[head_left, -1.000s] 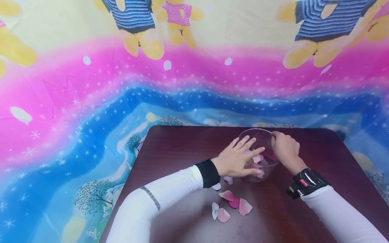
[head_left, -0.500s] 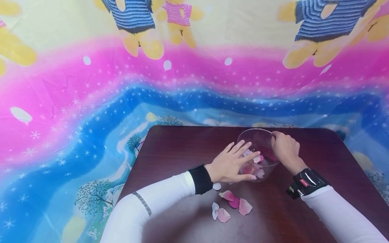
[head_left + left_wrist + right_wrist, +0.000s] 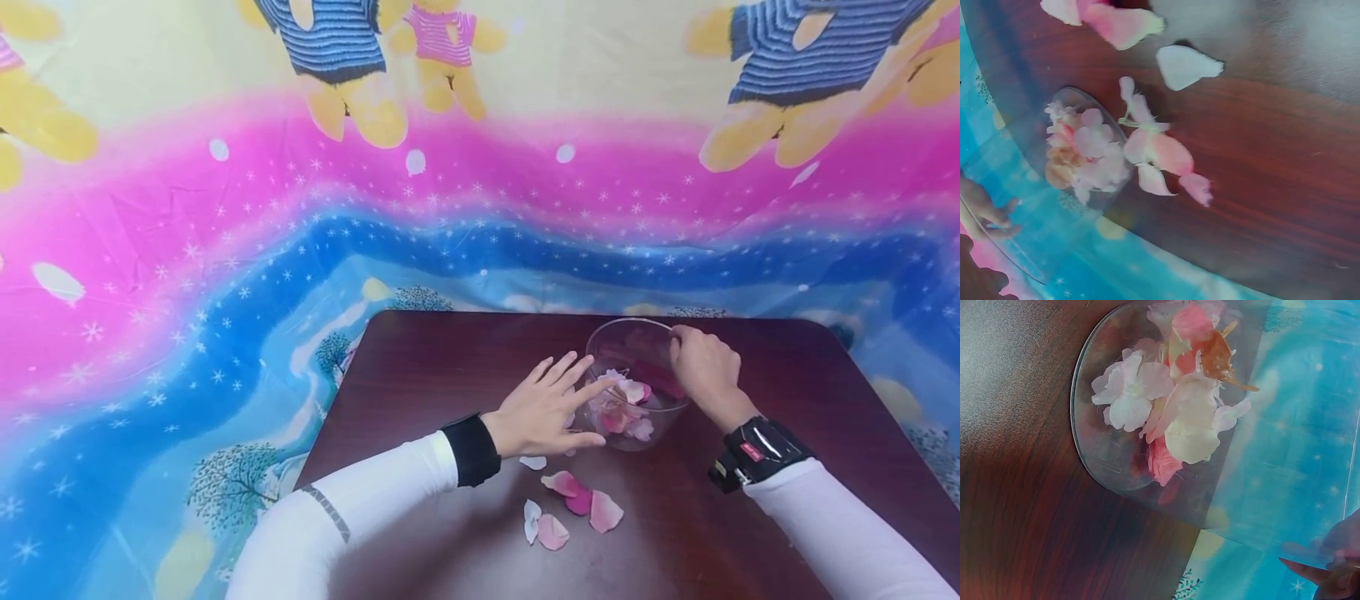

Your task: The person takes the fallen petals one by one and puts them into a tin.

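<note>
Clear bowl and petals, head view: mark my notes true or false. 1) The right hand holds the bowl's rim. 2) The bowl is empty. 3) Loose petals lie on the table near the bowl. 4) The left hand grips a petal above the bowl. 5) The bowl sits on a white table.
1) The right hand holds the rim of the clear bowl: true.
2) The bowl is empty: false; pink and white petals in the bowl show through its wall.
3) Loose petals lie on the table near the bowl: true.
4) The left hand grips a petal above the bowl: false; its fingers are spread flat beside the bowl, holding nothing.
5) The table is white: false; it is dark reddish-brown wood.
</note>
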`<state>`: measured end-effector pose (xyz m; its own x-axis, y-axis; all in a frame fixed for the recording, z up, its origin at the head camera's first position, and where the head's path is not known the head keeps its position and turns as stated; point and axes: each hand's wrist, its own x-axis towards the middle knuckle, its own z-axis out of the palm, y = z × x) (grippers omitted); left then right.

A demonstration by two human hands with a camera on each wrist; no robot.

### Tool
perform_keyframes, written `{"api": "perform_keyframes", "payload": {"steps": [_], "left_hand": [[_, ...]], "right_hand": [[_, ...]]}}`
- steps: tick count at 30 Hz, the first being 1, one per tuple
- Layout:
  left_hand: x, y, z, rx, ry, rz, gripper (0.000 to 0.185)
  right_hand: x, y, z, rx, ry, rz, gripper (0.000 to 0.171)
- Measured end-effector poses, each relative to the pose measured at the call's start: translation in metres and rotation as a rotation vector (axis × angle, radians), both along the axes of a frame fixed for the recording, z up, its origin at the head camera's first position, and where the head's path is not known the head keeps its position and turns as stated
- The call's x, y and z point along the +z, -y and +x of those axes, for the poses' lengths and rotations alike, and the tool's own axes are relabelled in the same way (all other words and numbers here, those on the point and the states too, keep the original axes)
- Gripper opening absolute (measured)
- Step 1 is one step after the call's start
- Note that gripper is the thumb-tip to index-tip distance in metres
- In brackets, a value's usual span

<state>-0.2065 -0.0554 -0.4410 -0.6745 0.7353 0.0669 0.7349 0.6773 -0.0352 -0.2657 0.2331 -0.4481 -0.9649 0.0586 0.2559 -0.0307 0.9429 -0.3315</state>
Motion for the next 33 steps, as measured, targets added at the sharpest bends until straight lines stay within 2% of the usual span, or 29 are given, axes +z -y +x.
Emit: {"api": "perform_keyframes", "payload": {"steps": [10,19,24,30,33], "left_hand": [[-0.017,0.023,-0.004,0.036,0.062,0.037,0.083],[-0.044,0.034,-0.009,0.089,0.101,0.022,0.083],[-0.058,0.040,-0.009,0.127,0.119,-0.021,0.085],[-0.073,0.046,-0.003,0.124,0.120,-0.113,0.094],[-0.080,0.046,0.002,0.106,0.134,-0.119,0.096]], "right_hand": [[0.000,-0.001,-0.002,0.000,0.013,0.008,0.032],[0.000,0.000,-0.002,0.000,0.021,0.008,0.033],[0.000,0.001,-0.002,-0.001,0.019,0.005,0.032],[0.000,0.001,-0.002,-0.005,0.013,0.004,0.031],[-0.001,0.000,-0.002,-0.005,0.014,0.003,0.031]]}}
